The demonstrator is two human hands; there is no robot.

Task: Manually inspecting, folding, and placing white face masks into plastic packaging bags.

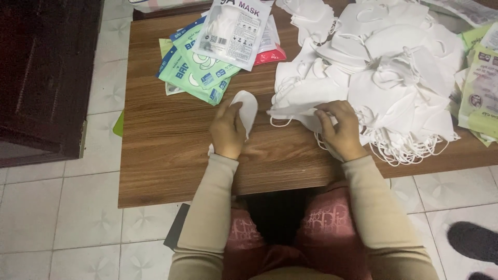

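Seen from above, a person in beige sleeves sits at a low wooden table point(171, 155) with both hands on white face masks. The left hand point(227, 132) is curled closed around a folded white mask point(248, 108), which sticks out beyond the thumb and fingers toward the far edge of the table. Its long axis runs away from the person, tilted slightly right, with the rounded end pointing away.

The right hand point(340, 129) pinches the near edge of another white mask point(298, 103) at the foot of a big loose heap of masks point(384, 67), fingers bent and closed on the fabric. This mask lies flat, its long side running left to right, thin ear loops trailing beside the wrist.

Just beyond the left hand lies a fanned stack of flat green packets point(199, 70) with blue corners. On top of them rests a white rectangular packet point(236, 31) with a picture of a mask, and a red packet point(271, 54) peeks out beneath it. More pale green packets point(480, 88) sit at the right edge of the table, past the heap. The floor is pale tile point(62, 212).
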